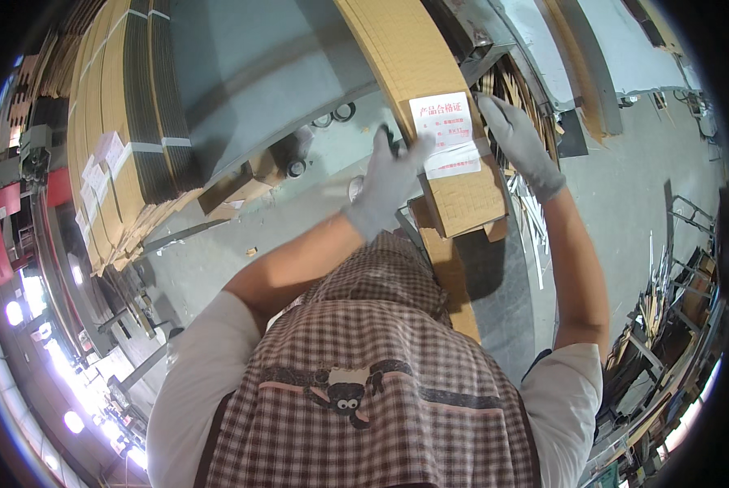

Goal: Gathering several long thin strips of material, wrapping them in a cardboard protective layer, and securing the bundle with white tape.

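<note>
In front of me lies a long bundle of tan cardboard strips (465, 202), running away from my body. A white paper label with red print (442, 114) lies on its top near the close end, and a pale strap crosses there. My left hand (387, 185), in a light grey glove, is at the bundle's left edge beside the label, thumb apart from the fingers, somewhat blurred. My gloved right hand (520, 145) rests along the bundle's right side, fingers stretched forward near the label's far corner. Neither hand is wrapped round anything that I can see.
Tall strapped stacks of cardboard strips (108, 175) stand at the left beside a grey table surface (250, 49). Scrap strips (535, 232) lie right of the bundle. Black rings (297, 167) and a cardboard box (242, 189) sit below the table. Metal racks (689, 220) stand far right.
</note>
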A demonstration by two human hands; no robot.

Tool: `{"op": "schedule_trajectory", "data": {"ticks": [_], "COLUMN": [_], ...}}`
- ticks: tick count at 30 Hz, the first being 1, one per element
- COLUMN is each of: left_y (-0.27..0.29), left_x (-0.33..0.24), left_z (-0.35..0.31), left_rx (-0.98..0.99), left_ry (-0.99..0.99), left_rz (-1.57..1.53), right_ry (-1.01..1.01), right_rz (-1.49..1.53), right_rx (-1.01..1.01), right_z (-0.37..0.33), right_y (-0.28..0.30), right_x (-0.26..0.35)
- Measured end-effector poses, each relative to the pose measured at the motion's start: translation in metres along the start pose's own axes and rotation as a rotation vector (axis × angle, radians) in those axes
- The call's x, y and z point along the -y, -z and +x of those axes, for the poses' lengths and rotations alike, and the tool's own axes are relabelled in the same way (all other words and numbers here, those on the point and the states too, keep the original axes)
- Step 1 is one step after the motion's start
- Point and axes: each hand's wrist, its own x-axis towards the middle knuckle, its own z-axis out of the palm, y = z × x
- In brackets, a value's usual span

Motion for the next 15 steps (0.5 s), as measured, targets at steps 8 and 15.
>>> {"op": "schedule_trajectory", "data": {"ticks": [8,15], "left_y": [0.001,-0.006], "left_x": [0.039,0.019], "left_z": [-0.025,-0.023], "left_rx": [-0.161,-0.161], "left_ry": [-0.034,0.192], "left_rz": [0.400,0.445], "right_ry": [-0.129,-0.092], "right_rz": [0.180,0.344], "right_rx": [0.104,0.245], "right_z": [-0.060,-0.061], "right_y": [-0.004,0.003], "right_x": [-0.008,0.003]}}
